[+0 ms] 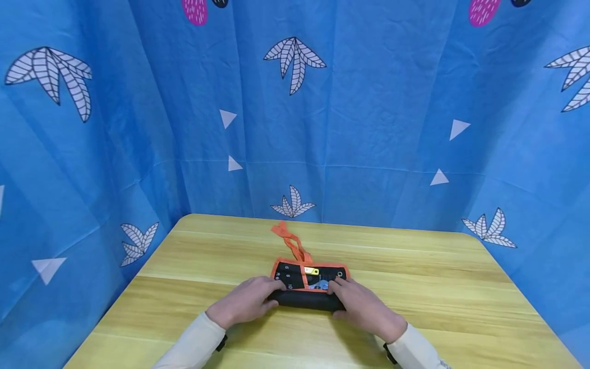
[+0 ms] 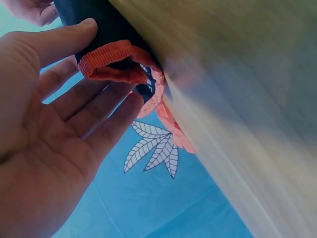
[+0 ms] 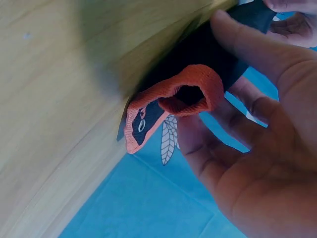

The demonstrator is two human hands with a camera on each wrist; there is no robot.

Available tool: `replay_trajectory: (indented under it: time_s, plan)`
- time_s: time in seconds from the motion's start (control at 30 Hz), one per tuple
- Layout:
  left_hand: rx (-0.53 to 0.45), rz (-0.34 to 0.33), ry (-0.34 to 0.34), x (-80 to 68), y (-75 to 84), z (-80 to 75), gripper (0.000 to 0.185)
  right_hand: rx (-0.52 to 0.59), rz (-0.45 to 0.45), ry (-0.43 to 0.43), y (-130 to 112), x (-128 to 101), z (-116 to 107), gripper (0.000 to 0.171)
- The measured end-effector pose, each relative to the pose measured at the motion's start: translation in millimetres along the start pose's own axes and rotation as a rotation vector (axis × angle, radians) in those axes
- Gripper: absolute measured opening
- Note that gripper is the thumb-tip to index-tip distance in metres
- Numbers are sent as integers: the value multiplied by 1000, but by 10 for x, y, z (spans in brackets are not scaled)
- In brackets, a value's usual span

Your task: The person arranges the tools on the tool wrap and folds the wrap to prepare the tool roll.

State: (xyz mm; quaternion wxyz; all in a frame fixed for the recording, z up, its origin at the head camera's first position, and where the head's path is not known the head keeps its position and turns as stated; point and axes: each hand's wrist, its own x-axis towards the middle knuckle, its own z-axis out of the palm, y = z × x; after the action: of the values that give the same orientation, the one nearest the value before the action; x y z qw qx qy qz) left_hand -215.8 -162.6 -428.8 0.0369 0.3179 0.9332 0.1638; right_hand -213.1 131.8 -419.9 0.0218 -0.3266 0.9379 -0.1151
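A black fabric tool roll [image 1: 306, 300] with orange trim lies on the table, its near part curled into a tube and its far part flat. White numbers mark its left pockets; a yellow-handled piece [image 1: 312, 271] and a shiny metal piece [image 1: 321, 284] show in the middle. My left hand [image 1: 246, 300] holds the tube's left end, thumb on the near side and fingers over the far side. At the other end, my right hand [image 1: 361, 307] grips it the same way. Both wrist views show the tube's hollow orange-edged ends [image 2: 111, 57] [image 3: 213, 87] between thumb and fingers.
Orange tie straps [image 1: 295, 246] trail from the roll's far edge toward the back of the wooden table [image 1: 415, 287]. A blue patterned curtain [image 1: 369, 102] hangs behind the table and along both sides.
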Motion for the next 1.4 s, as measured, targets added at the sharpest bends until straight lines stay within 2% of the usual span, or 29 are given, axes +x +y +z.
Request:
replay_trajectory:
  time_s: [0.3,0.47,0.77,0.93,1.23,1.4]
  plan:
    - [-52,25,-24,-1,12,-41,29,88,2,-21,50,11,-5,26]
    - [-85,11,-46,0,24,-70,30,122,-14,-41,91,4,-35,22]
    - [-132,2,-65,-1,31,-100,29,140,-7,-88,115,-1,-86,25]
    - [-191,-9,-66,2,12,-113,25,147,-55,-52,136,-16,-102,27]
    - [-240,100,-48,21,-29,-108,18,211,-147,-32,181,-47,-151,22]
    - [-249,139,-39,29,-40,-97,20,235,-192,-24,194,-51,-149,28]
